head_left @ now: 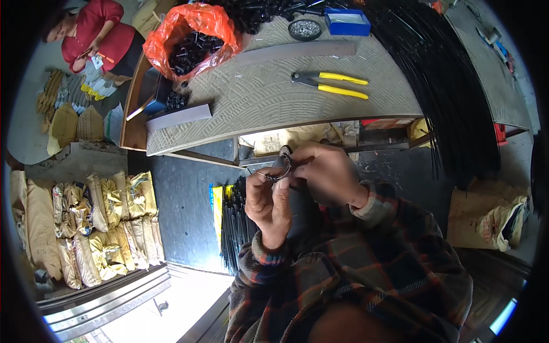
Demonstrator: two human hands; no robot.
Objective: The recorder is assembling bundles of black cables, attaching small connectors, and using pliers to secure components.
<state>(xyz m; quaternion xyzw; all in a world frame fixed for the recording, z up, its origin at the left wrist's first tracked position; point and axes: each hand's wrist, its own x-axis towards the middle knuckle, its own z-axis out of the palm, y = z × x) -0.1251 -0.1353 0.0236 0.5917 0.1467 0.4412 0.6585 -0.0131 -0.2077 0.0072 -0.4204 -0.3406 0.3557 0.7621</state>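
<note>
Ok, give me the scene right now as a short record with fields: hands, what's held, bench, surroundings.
left hand: raised, fingers pinched on a thin wire piece
right hand: closed on the same small dark part, touching the left hand
bench: yellow-handled pliers, orange bag of black parts, blue box
right of bench: bundle of long black rods
floor, left: stacked tan sacks
other person: red sleeve, far left

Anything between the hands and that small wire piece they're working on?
Nothing visible. The left hand and right hand both already pinch the small wire piece directly, held up in front of the chest, clear of the workbench and the pliers lying on it.
</note>
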